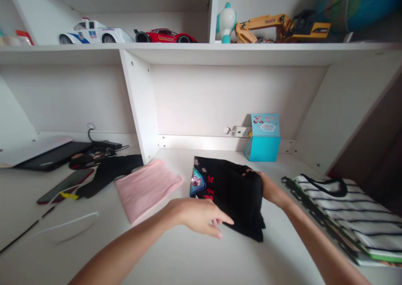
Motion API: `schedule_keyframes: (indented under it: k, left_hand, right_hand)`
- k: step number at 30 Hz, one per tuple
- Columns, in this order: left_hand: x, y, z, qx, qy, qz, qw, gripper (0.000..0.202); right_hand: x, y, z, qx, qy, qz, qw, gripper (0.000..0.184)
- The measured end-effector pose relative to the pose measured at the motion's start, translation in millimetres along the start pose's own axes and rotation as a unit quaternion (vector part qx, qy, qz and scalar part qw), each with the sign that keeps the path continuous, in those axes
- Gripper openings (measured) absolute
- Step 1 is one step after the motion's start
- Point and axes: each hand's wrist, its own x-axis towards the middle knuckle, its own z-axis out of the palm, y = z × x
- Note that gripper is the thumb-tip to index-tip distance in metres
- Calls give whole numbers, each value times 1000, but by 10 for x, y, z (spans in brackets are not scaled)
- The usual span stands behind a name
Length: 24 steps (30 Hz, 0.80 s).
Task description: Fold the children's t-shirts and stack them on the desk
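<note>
A folded black garment (234, 197) with a colourful print and red marks lies on the white desk in the middle of the view. My right hand (270, 188) grips its far right edge, with the fingers curled over the cloth. My left hand (201, 218) hovers at the garment's near left side, fingers loosely apart and their tips close to the black cloth. It holds nothing. Left of it lies a folded pink cloth (147, 190), not touched by either hand.
A folded black-and-white striped garment (345, 211) lies on the right, and a blue paper box (264, 138) stands behind. To the left are a laptop (53, 156), a phone (65, 186), a black cloth item (108, 174) and a white hanger (69, 225). Shelves with toy vehicles rise above.
</note>
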Motion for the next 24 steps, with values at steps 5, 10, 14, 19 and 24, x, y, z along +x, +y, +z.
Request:
schedule_keyframes:
  k: [5,10,14,19,24]
  left_hand:
    - [80,-407,112,-37,117,-91,988,35]
    - [425,-317,248,-64,186,-46,979,30]
    - [729,-166,427,-33,192,-26,981,29]
    - [897,-72,466,-112,268,-32,956,56]
    - [968,40,237,-88,424,-82,898,49]
  right_hand:
    - [-220,339,-27,-14,-45,66,997,39]
    - [-295,209,37,-60,-43,73,995,42]
    - [-357,13,55,-101,-72,35,992,33]
    - [-333,-206,34,-40,-17,41,998,27]
    - [-177,-754,-153,288,143,-2,947,32]
